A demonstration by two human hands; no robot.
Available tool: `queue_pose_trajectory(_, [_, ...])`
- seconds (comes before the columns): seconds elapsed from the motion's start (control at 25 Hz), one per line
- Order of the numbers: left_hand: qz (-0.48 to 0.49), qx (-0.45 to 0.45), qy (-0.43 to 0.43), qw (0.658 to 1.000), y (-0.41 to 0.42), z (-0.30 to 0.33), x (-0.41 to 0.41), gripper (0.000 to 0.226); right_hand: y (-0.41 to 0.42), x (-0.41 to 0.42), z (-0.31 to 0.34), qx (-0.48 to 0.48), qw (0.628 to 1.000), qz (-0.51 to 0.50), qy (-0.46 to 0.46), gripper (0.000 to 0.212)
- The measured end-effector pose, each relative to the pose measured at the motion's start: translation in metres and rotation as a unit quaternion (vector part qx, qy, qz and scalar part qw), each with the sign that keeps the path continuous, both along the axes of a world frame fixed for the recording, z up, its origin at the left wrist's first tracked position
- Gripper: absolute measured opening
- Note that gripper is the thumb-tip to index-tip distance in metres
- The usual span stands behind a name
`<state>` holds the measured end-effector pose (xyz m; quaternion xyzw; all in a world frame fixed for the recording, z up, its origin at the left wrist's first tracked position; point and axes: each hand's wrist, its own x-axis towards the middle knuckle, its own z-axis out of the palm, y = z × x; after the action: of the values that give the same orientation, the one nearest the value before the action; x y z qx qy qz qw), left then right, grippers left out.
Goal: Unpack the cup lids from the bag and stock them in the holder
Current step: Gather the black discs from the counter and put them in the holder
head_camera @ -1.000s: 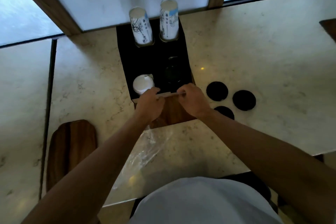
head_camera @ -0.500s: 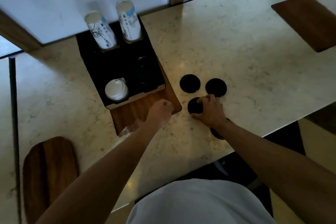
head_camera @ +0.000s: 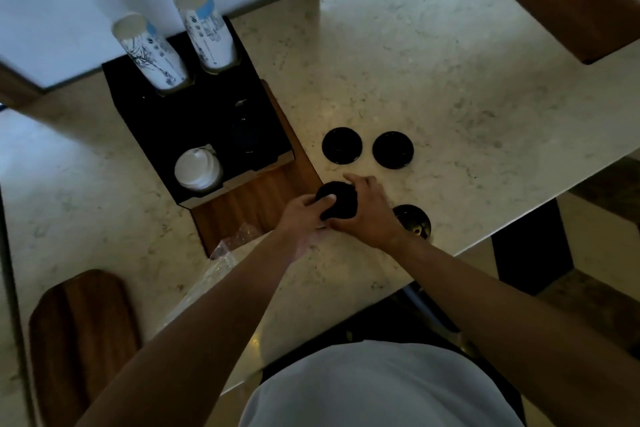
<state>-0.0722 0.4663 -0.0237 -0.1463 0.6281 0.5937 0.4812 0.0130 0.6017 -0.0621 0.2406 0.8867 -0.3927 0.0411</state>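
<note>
No legible text on anything.

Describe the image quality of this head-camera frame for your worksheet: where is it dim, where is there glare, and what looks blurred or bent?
Head view: dim overall, so the black holder swallows its dark contents; pale glare comes off the window panel behind the paper cup stacks; the black lid gripped by the left hand and right hand is smeared; wide-angle distortion tilts the cups and counter edges.

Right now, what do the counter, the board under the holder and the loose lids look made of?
Counter: polished pale stone or lookalike, faintly veined.
Board: brown wood, streaky grain, satin.
Loose lids: probably black plastic, smooth, slight sheen.
</note>
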Motion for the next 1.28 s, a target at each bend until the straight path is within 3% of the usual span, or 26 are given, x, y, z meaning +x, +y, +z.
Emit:
queue_pose_trajectory(0.2, [0.019, 0.058, -0.038, 0.997, -0.015, 0.0, 0.003, 0.033, -0.009, 0.019, 0.005, -0.116, 0.993, -0.004, 0.033, 0.095])
queue_pose_trajectory(0.28, [0.007, 0.074, -0.049, 0.996, -0.022, 0.002, 0.005, 0.033, -0.008, 0.027, 0.006, -0.213, 0.974, -0.06, 0.052, 0.082])
queue_pose_trajectory(0.4, [0.018, 0.097, -0.07, 0.993, -0.028, 0.003, 0.009, 0.034, -0.006, 0.037, 0.002, -0.322, 0.935, -0.138, 0.049, 0.044])
queue_pose_trajectory(0.68, [0.023, 0.087, -0.104, 0.99, -0.024, 0.007, 0.02, 0.028, -0.002, 0.049, -0.001, -0.39, 0.898, -0.199, 0.048, 0.022])
queue_pose_trajectory(0.84, [0.058, 0.073, -0.128, 0.987, -0.021, 0.005, 0.022, 0.035, 0.004, 0.054, 0.006, -0.329, 0.921, -0.209, 0.023, 0.029])
queue_pose_trajectory(1.0, [0.077, 0.054, -0.132, 0.987, -0.018, 0.0, 0.022, 0.038, 0.035, 0.079, 0.008, -0.067, 0.961, -0.256, 0.08, 0.02])
queue_pose_trajectory(1.12, [0.081, 0.043, -0.132, 0.987, -0.017, -0.001, 0.021, 0.029, 0.058, 0.101, -0.004, 0.067, 0.985, -0.159, 0.005, 0.07])
queue_pose_trajectory(1.2, [0.082, 0.034, -0.129, 0.988, -0.015, -0.001, 0.023, 0.03, 0.061, 0.109, -0.013, 0.089, 0.986, -0.121, -0.073, 0.101])
queue_pose_trajectory(1.28, [0.09, 0.028, -0.127, 0.987, -0.013, 0.0, 0.025, 0.036, 0.059, 0.111, -0.023, 0.1, 0.984, -0.1, -0.104, 0.117])
